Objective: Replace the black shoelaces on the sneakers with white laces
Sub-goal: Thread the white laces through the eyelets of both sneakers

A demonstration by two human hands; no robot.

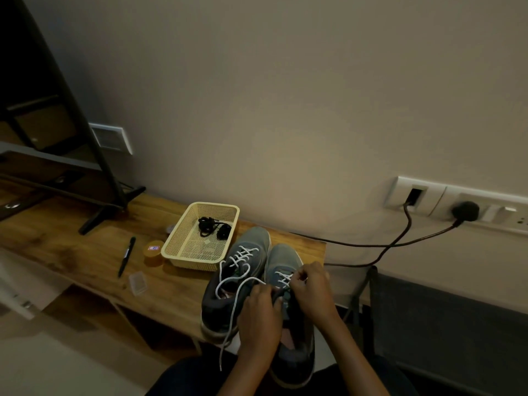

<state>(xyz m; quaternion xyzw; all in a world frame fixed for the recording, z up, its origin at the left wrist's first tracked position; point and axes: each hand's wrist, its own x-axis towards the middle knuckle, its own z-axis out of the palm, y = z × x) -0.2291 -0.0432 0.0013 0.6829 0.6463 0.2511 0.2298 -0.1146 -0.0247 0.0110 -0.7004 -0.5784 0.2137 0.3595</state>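
Nearest me, left hand (258,318) and right hand (311,290) each pinch the white lace (283,277) with curled fingers, presumably tensioning it through eyelets of the right sneaker (281,258).

L hand (258,312) & R hand (311,290) pinching white lace (284,277) on rt sneaker (281,258), black laces (210,225) in basket (183,260) behind

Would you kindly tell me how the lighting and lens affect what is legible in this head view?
Head view: dim, warm light, darkest at the corners; the white laces stand out, while the black laces in the basket merge into a clump; the left hand and right hand look slightly soft where they pinch the white laces; the wide lens tilts the socket strip.
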